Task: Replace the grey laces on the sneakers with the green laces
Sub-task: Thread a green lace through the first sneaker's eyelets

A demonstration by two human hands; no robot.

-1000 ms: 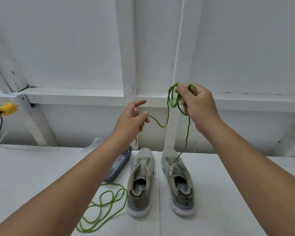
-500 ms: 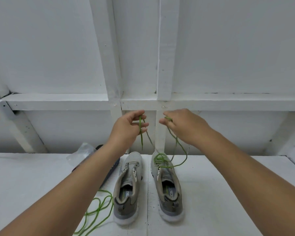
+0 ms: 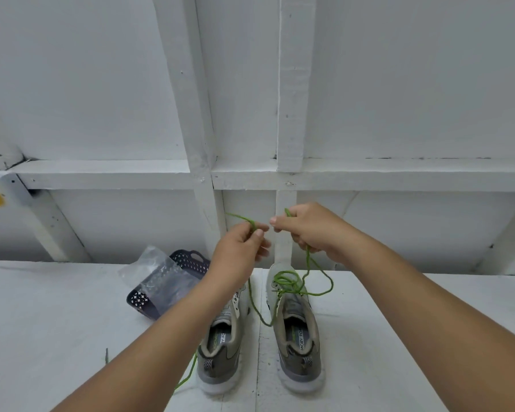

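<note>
Green lace hangs pinched in my left hand and right hand, piled on the right sneaker; neither shoe looks threaded yet, so lacing mostly remains.

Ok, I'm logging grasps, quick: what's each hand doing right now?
Left hand: pinches the thin green shoelace between thumb and fingertips.
Right hand: fingers curled round the same green lace.

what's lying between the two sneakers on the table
In the head view, a strand of the green lace hangs into the gap between the left sneaker and right sneaker.
</note>
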